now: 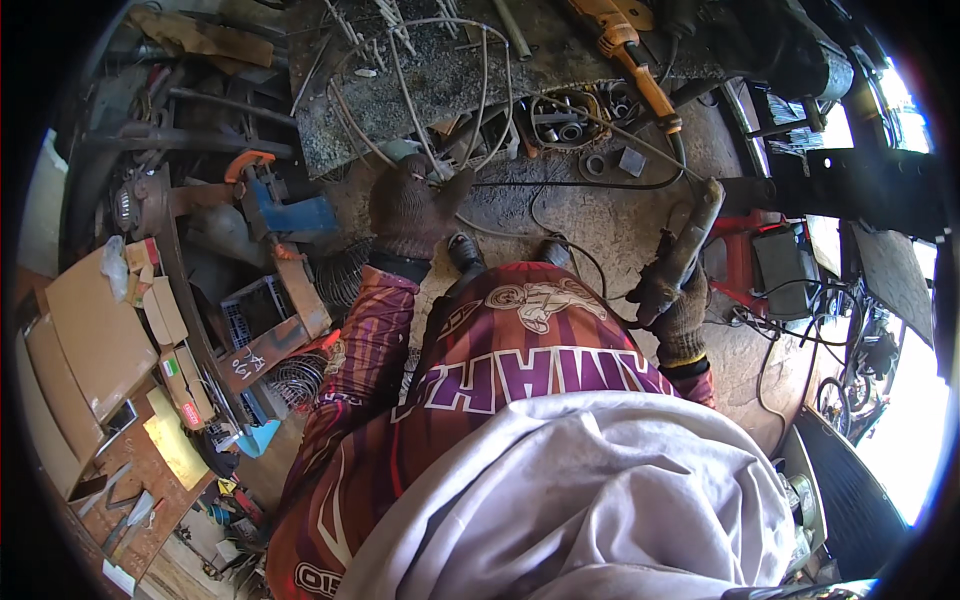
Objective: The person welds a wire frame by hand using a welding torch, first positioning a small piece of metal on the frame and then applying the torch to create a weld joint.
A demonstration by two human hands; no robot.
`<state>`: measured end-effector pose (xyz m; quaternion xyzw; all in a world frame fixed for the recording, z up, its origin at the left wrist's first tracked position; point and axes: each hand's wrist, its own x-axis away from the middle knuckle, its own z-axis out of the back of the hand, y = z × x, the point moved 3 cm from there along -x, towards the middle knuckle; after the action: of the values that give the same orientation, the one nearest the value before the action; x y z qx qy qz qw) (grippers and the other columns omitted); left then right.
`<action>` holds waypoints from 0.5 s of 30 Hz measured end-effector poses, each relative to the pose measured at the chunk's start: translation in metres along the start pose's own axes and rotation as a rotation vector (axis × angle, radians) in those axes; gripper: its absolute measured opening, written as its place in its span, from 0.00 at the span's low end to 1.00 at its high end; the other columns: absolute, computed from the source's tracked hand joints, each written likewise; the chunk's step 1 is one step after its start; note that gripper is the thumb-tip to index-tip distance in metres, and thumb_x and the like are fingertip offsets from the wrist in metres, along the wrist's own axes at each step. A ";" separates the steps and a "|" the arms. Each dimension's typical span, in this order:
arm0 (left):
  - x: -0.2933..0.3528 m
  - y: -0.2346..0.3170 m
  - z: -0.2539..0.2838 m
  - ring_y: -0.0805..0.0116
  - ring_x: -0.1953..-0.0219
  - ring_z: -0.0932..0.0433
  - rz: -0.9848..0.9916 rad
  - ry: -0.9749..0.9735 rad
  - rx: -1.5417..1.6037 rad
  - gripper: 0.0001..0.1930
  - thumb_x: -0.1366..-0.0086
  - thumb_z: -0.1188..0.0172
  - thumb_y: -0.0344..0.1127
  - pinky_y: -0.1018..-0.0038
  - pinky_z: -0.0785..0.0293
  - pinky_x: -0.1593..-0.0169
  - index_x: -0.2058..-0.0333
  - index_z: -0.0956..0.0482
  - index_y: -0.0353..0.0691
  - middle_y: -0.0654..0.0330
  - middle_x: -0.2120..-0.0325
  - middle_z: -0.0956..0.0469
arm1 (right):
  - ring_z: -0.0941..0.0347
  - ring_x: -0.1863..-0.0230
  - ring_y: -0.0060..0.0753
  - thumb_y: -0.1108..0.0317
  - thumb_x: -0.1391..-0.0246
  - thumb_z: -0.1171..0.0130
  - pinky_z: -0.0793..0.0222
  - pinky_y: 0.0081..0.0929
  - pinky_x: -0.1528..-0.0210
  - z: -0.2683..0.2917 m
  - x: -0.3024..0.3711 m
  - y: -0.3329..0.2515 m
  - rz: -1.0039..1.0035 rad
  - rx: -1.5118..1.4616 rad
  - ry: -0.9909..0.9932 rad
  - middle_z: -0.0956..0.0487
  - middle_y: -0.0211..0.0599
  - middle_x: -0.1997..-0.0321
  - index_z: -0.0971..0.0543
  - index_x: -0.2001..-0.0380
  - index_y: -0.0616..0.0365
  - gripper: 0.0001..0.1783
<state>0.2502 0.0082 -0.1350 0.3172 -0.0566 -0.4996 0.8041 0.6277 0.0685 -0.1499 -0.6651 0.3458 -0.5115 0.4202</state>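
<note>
My left hand [412,208], in a dark knitted glove, is closed around the gathered ends of a wire frame [509,95]. The frame's bent metal rods spread from the hand up to a curved rod over the workbench's near edge. On the right, my gloved right hand [672,315] grips a grey welding electrode holder [694,232], tilted up and to the right. From its tip a thin rod [640,142] slants to the upper left, its far end near the frame. Glove fabric hides the exact finger positions.
A dark, gritty metal workbench [325,140] lies ahead, with an orange angle grinder [640,75] at its right. Beneath its edge sits a basket of metal parts [570,115]. A blue-and-orange clamp tool [285,210] stands left; cables [590,255] cross the floor. Cardboard boxes [95,330] are far left.
</note>
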 end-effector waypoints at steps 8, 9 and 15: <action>-0.001 -0.001 -0.004 0.48 0.77 0.23 -0.028 0.011 -0.007 0.25 0.48 0.29 0.56 0.58 0.29 0.73 0.75 0.23 0.37 0.50 0.83 0.25 | 0.22 0.73 0.32 0.70 0.44 0.37 0.19 0.33 0.74 0.012 -0.004 0.013 0.063 0.016 -0.061 0.24 0.34 0.67 0.30 0.44 0.61 0.25; -0.003 -0.011 -0.008 0.49 0.77 0.23 -0.043 -0.034 -0.019 0.24 0.47 0.29 0.55 0.58 0.29 0.73 0.76 0.24 0.38 0.50 0.83 0.26 | 0.22 0.73 0.32 0.71 0.43 0.37 0.19 0.33 0.74 0.018 -0.005 0.019 0.110 0.000 -0.078 0.24 0.34 0.67 0.29 0.45 0.60 0.23; 0.007 -0.029 -0.027 0.57 0.74 0.20 -0.142 -0.088 -0.403 0.08 0.43 0.41 0.38 0.59 0.25 0.65 0.77 0.17 0.44 0.57 0.78 0.18 | 0.21 0.75 0.33 0.70 0.39 0.42 0.19 0.35 0.76 0.011 -0.002 0.010 0.058 0.087 -0.085 0.24 0.35 0.67 0.28 0.51 0.59 0.14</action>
<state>0.2423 0.0061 -0.1744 0.1312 0.0316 -0.5698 0.8107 0.6376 0.0683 -0.1607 -0.6567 0.3244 -0.4850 0.4778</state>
